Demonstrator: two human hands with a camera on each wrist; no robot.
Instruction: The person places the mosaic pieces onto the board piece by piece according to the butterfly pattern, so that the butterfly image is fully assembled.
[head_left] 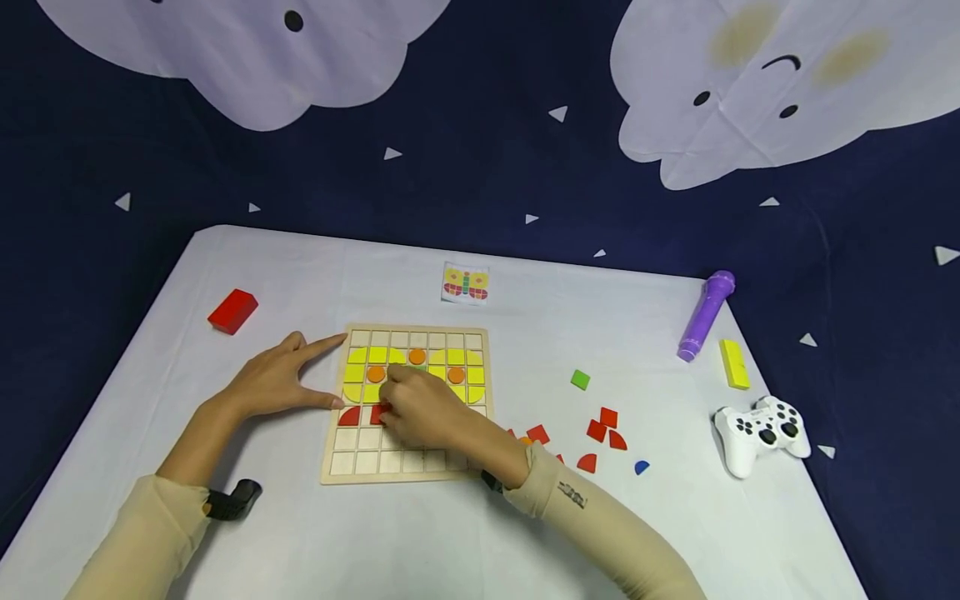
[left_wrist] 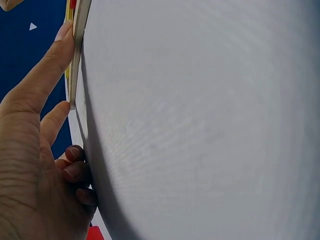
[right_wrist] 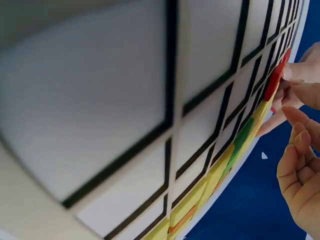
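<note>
The left hand (head_left: pixel 277 379) lies at the left side of the grid board (head_left: pixel 368 462), thumb and index finger spread and touching its edge, the remaining fingers curled. The right hand (head_left: pixel 423 408) is over the board, fingers bent, with the thumb against a red square tile (head_left: pixel 376 414) in the lower-left part of the grid (whether a finger opposes the thumb in a pinch cannot be told).

The board rests on a table covered with white cloth (head_left: pixel 300 550). A navy backdrop (head_left: pixel 480 183) printed with pale clouds and small triangles stands behind. A butterfly card (head_left: pixel 466 283) lies beyond the board; a white game controller (head_left: pixel 746 450) and a purple microphone (head_left: pixel 707 315) lie at right.

The board is pale, wood-like, divided into square cells. Yellow tiles (head_left: pixel 377 355), some with rounded corners, and flat orange discs (head_left: pixel 456 375) occupy upper cells. Loose red tiles (head_left: pixel 608 417), squares and quarter-rounds, lie right of the board.
</note>
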